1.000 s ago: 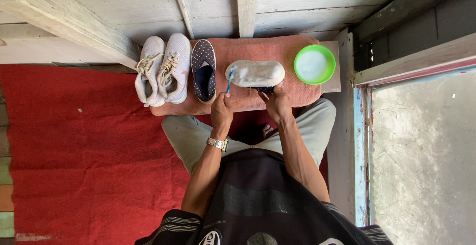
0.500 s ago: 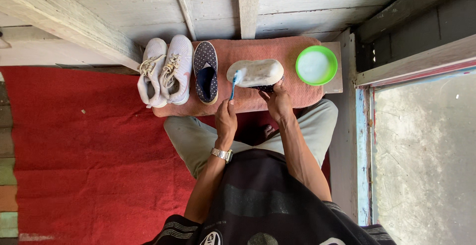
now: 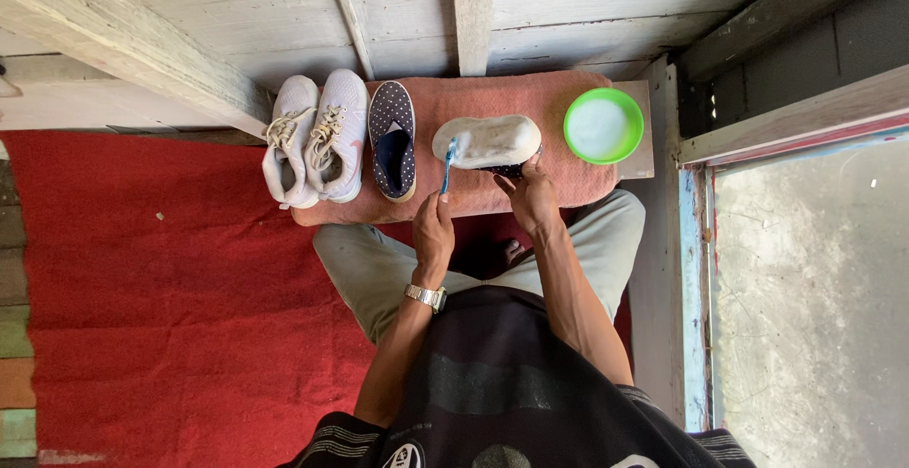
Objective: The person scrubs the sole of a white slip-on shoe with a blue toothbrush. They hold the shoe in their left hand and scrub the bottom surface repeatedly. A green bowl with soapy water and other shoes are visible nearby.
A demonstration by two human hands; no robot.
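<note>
My left hand (image 3: 434, 226) grips a blue toothbrush (image 3: 446, 167), its head touching the white sole of a dark dotted slip-on shoe (image 3: 488, 140) that lies on its side. My right hand (image 3: 531, 195) holds that shoe from below. The matching dotted shoe (image 3: 391, 139) stands upright just left of it, on the pink towel (image 3: 559, 184). A steel watch sits on my left wrist.
A pair of white laced sneakers (image 3: 316, 136) rests at the towel's left end. A green bowl (image 3: 603, 125) of white liquid stands at its right end. Red carpet (image 3: 142, 288) covers the floor to the left; a wooden wall lies ahead and a concrete surface (image 3: 805, 307) to the right.
My left hand with the toothbrush has slid back along the sole toward me. The shoe has stayed on its side in my right hand.
</note>
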